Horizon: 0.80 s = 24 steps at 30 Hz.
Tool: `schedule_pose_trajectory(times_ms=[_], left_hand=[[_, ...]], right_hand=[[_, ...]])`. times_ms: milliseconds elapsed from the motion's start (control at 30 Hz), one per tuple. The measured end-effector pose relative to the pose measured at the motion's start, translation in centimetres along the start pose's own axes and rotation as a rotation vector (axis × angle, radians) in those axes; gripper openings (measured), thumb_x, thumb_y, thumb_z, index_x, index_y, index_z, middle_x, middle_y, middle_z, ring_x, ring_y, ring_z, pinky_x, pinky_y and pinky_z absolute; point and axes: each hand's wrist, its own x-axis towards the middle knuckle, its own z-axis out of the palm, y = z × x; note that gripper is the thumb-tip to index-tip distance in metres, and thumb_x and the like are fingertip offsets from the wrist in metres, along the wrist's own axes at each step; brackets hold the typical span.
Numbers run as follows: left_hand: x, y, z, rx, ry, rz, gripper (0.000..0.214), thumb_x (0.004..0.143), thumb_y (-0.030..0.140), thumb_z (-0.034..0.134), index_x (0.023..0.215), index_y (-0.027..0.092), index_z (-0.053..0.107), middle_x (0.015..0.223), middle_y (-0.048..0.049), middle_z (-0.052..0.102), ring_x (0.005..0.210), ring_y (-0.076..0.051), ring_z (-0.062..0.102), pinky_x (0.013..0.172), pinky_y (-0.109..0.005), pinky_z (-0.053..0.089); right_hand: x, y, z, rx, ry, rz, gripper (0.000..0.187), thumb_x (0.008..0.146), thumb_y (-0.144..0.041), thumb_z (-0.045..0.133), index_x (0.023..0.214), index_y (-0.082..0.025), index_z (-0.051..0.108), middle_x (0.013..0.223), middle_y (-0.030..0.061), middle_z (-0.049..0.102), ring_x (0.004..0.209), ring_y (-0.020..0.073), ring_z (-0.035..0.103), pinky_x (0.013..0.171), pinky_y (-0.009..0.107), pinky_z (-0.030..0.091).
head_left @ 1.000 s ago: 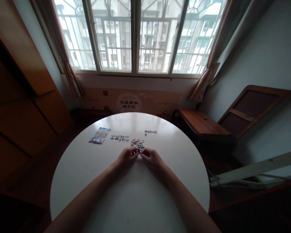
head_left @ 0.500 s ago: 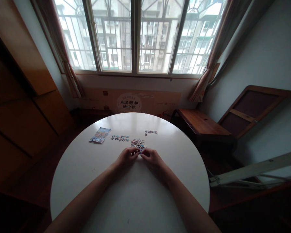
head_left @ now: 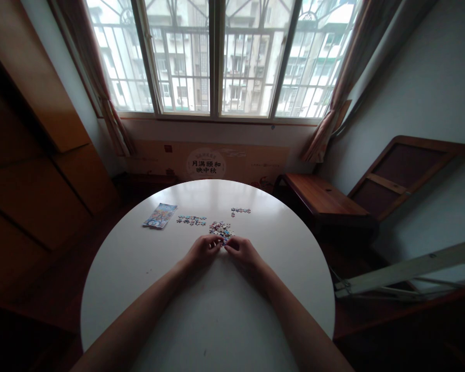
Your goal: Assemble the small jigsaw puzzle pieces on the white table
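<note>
- Straight ahead, the puzzle pile (head_left: 220, 227) sits just beyond left hand (head_left: 204, 249) and right hand (head_left: 243, 250), about equally near; roundish, no clear long axis.
- These 2 hands curl inward, nearly meeting; whether they pinch anything, I cannot tell.
- Round white table (head_left: 120, 281) beneath; barred window (head_left: 215, 67) beyond.

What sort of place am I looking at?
Probably a room in a home: a curtain beside the barred window, wooden cabinets along the left, and puzzle pieces on a round white table.
</note>
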Motion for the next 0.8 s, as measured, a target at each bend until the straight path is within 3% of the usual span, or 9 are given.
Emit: schedule_pose_trajectory(times_ms=[800], left_hand=[[0.01,0.00,0.08,0.015,0.003,0.004,0.023,0.082,0.023,0.054,0.098,0.013,0.069,0.073,-0.0034,0.068,0.062,-0.011,0.058,0.060,-0.019,0.045]], right_hand=[[0.01,-0.26,-0.08,0.003,0.000,0.005,0.016,0.078,-0.027,0.057,0.074,-0.014,0.065,0.067,0.0020,0.063,0.062,0.0128,0.053,0.058,0.021,0.039]])
